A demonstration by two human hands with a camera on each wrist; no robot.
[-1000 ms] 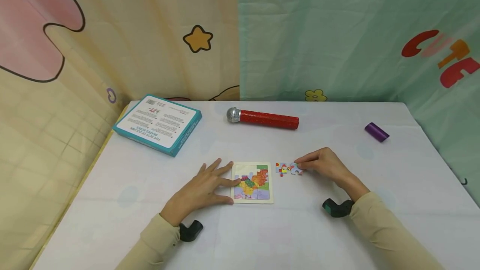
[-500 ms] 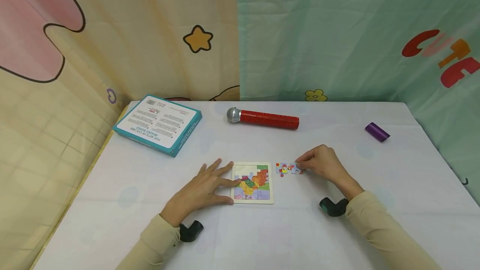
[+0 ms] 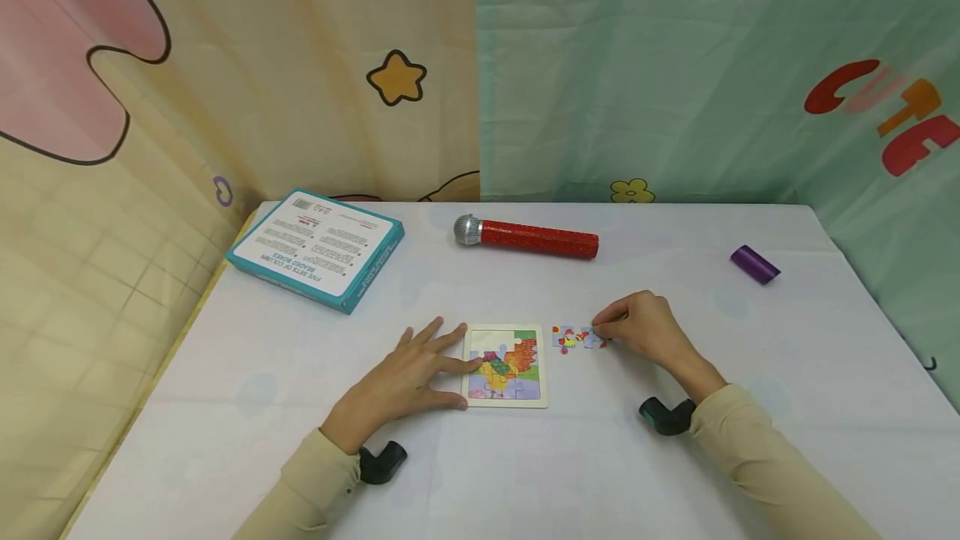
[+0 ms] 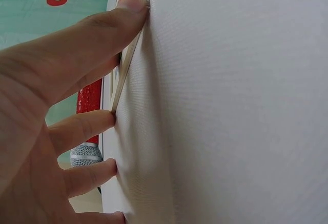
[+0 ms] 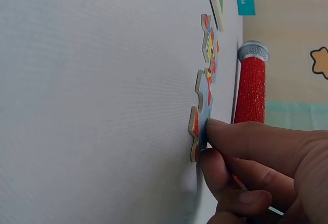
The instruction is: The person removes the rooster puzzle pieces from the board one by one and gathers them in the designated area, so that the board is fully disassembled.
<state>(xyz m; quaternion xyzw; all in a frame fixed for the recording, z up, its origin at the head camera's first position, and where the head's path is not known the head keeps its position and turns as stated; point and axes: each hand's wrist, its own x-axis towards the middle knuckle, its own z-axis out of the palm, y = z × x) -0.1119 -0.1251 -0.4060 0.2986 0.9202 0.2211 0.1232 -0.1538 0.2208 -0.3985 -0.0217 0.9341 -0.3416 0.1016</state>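
Observation:
A square wooden jigsaw puzzle [image 3: 528, 365] with a bird picture lies in its pale frame, its upper left part bare of pieces. With fingers spread, my left hand [image 3: 401, 382] rests on its left side; the thumb [image 4: 130, 8] touches the frame's edge, and one finger reaches over the picture. To the right of the frame lies a loose puzzle piece [image 3: 562, 337] with a red and yellow figure. Beside it, my right hand [image 3: 648, 332] pinches a blue puzzle piece [image 5: 204, 101] at its edge between thumb and finger, low at the table. The fingers partly hide that piece.
Behind the puzzle lies a red toy microphone [image 3: 536, 238] with a silver head. A teal and white box [image 3: 315, 248] sits at the back left, and a purple tube [image 3: 754, 264] at the back right. Printed curtains [image 3: 637, 65] hang behind the white table [image 3: 525, 473].
My right hand has shifted slightly left and away from me, its fingers drawn closer round the blue puzzle piece. My left hand has stayed on the frame.

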